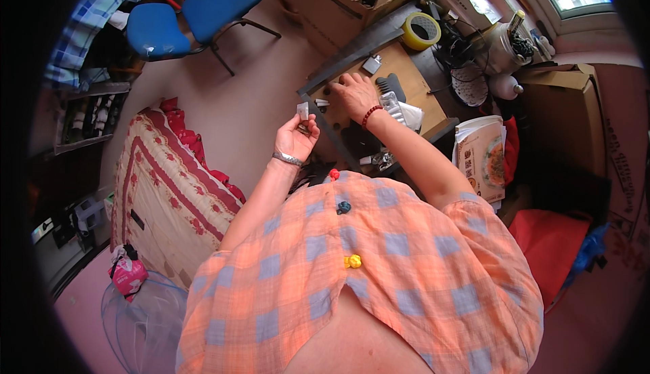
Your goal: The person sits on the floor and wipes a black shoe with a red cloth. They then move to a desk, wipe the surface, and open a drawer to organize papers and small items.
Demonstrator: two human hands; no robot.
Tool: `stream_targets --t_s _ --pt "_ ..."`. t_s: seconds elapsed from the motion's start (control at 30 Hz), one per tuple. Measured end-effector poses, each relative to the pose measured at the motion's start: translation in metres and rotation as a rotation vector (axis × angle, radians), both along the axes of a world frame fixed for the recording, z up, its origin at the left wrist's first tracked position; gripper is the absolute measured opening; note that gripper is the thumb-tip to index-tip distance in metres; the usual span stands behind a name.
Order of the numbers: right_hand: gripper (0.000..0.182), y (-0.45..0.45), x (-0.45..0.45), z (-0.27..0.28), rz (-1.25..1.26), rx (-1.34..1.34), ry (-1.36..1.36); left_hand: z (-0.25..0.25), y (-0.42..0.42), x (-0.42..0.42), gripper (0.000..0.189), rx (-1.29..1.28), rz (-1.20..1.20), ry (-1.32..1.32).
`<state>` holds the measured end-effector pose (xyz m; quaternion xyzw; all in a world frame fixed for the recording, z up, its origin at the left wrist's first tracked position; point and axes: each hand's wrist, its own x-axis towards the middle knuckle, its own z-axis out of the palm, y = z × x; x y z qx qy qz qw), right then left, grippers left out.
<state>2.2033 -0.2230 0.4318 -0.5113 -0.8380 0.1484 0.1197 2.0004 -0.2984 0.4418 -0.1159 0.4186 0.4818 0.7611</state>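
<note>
My left hand (298,139) holds a small white piece, perhaps paper or plastic, upright between thumb and fingers. Something small and darker sits in the curled fingers below it, too small to name. My right hand (354,98) reaches palm down into an open drawer (424,87) with a wooden bottom. Its fingertips are bent down near small dark pieces, and what lies under them is hidden. Beside that hand are small white cylinders (321,102), a grey comb (392,88), a metal lighter-like case (372,64) and a clear plastic blister tray (392,108).
A yellow tape roll (421,31) stands at the drawer's far corner. Cables, a hairbrush (469,85) and a jar (502,43) crowd the desktop on the right. A blue chair (222,3) and a flower-patterned cloth-covered surface (167,191) are to the left.
</note>
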Motion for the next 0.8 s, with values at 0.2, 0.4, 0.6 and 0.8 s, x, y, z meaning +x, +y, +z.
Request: stream_targets --t_s 0.2,0.4,0.6,0.8 --pt "0.016 0.009 0.006 -0.012 -0.112 0.122 -0.048 0.002 -0.003 -0.004 0.025 0.007 0.018 0.040" --pt "0.012 0.006 -0.018 -0.018 -0.104 0.043 0.082 0.004 -0.002 -0.003 0.024 0.006 0.020 0.029" --pt "0.011 0.009 -0.023 -0.028 -0.151 0.011 0.170 0.003 -0.001 -0.007 0.024 0.020 0.017 0.043" --pt "0.010 0.005 -0.033 -0.031 -0.281 -0.047 0.216 0.002 -0.001 -0.004 0.024 0.005 0.007 0.055"
